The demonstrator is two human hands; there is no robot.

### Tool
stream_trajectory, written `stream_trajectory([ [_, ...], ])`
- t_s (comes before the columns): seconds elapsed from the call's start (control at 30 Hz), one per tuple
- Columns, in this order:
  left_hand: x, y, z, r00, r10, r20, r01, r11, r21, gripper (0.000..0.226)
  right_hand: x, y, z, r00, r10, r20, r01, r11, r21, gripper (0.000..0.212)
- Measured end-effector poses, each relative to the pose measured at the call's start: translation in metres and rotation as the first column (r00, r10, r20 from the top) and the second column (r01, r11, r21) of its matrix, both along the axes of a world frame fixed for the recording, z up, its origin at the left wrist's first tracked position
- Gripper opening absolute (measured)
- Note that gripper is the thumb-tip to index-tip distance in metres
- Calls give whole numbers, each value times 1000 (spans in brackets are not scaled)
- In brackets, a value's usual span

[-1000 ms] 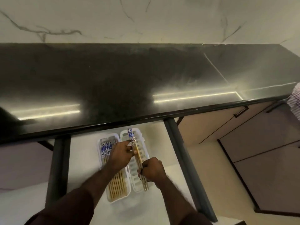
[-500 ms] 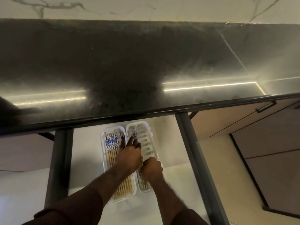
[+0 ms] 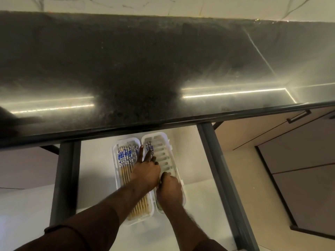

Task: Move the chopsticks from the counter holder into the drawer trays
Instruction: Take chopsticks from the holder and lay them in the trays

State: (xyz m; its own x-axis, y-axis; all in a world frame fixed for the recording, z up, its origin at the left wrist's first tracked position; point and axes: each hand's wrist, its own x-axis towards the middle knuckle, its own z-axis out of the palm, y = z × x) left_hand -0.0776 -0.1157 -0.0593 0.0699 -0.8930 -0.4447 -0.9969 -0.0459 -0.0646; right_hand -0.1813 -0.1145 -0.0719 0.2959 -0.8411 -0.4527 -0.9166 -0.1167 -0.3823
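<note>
open drawer [image 3: 94,178]: left hand [image 3: 146,172] splayed on chopsticks [image 3: 149,147]; right hand [image 3: 169,190] curled, grip unclear.

Both hands over two white trays in the open drawer [image 3: 94,171]: left hand [image 3: 146,172] flat, fingers spread across the left tray [image 3: 114,160] of chopsticks [image 3: 125,160]; right hand [image 3: 169,189] curled in the right tray [image 3: 174,147]
</note>
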Motion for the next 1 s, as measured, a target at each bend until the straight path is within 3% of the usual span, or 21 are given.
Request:
stream_trajectory([
  [0.27,3,-3,-6,999,-30,24,30,1000,-5,41,-3,8,13,1000,10,30,-10,1000,7,26],
  [0.47,3,8,17,998,-38,-47,29,984,-178,44,-12,5,54,993,-21,115,27,998,-58,30],
  [0.67,0,27,77,991,-34,-129,-10,946,-325,35,-19,11,122,975,-11,220,61,973,-222,27],
  [0.87,-7,76,167,944,72,-323,-246,803,-542,36,-22,48,203,940,27,340,102,928,-357,30],
  [1.0,-5,134,222,891,31,-453,-353,675,-648,37,-20,99,258,895,92,436,125,886,-446,31],
])
